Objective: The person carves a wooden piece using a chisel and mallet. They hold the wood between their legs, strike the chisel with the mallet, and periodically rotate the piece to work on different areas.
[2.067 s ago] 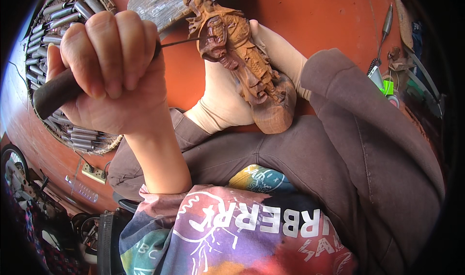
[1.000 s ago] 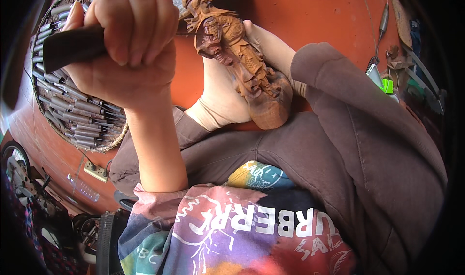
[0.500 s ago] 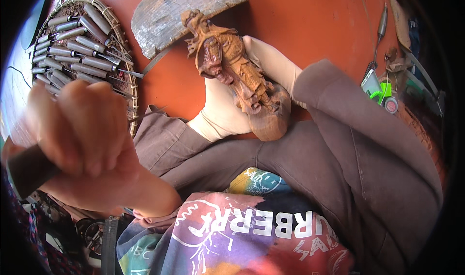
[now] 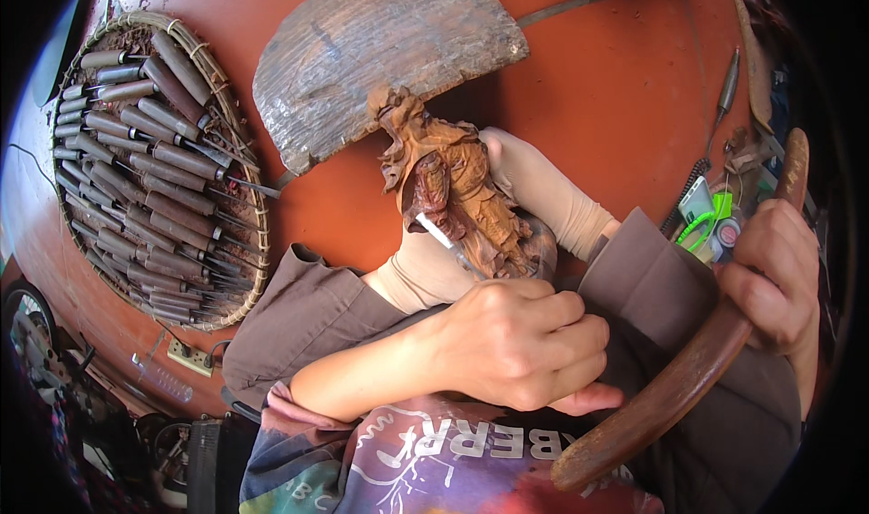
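Note:
A carved wooden figurine [image 4: 484,188] stands upright between my feet in beige socks [image 4: 552,188], its base mostly hidden. My left hand [image 4: 534,346] is closed around a chisel [image 4: 438,233]; the handle is hidden in the fist and the bright metal blade lies against the lower front of the figurine. To the right, my right hand [image 4: 777,274] grips a long, slightly curved wooden mallet [image 4: 665,392] around its upper part. Its thick end hangs down over my lap, apart from the chisel.
A round wicker basket [image 4: 258,242] full of wooden-handled chisels sits at the left. A worn, curved wooden board [image 4: 389,48] lies beyond the figurine on the red floor. A power strip [image 4: 190,355] is below the basket. At the right are a corded rotary tool [image 4: 728,81] and a bright green item [image 4: 721,204].
My left hand, blurred at the far left with a dark handle, has come across to the figurine with the chisel. My right hand and the mallet have come into view. The view has shifted.

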Action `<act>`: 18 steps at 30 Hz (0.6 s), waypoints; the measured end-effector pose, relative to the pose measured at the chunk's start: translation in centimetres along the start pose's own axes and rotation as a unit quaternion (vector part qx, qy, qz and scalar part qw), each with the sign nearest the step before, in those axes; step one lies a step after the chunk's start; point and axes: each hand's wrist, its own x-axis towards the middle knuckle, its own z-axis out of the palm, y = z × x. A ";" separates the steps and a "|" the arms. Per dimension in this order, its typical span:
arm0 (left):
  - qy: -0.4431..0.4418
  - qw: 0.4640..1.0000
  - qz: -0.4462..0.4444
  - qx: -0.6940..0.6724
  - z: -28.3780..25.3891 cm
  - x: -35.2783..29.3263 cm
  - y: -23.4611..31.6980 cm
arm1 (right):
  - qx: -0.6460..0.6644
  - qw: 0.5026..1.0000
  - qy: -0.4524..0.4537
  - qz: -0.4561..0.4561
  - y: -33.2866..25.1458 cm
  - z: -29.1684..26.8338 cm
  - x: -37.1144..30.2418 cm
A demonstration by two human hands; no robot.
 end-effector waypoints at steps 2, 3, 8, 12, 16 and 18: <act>-0.023 1.000 -0.004 -0.009 -0.2 0.3 -0.3 | 0.015 1.000 -0.008 0.005 0.4 0.2 -0.4; -0.034 0.999 -0.006 -0.012 -0.4 0.4 -0.4 | 0.023 1.000 -0.012 0.006 0.6 0.4 -0.7; -0.045 0.998 -0.007 -0.040 -0.5 0.4 -1.0 | 0.038 0.999 -0.003 0.028 0.3 0.8 -1.2; -0.023 0.998 0.001 -0.055 -0.2 -0.1 -1.1 | 0.046 0.999 -0.003 0.029 0.3 1.1 -0.8; -0.024 0.998 0.011 -0.054 -0.2 0.0 -1.4 | 0.044 0.998 -0.012 0.032 0.2 0.9 -1.0; -0.014 0.998 0.006 -0.053 -0.1 -0.1 -1.4 | 0.048 0.998 -0.025 0.038 0.1 0.6 -1.4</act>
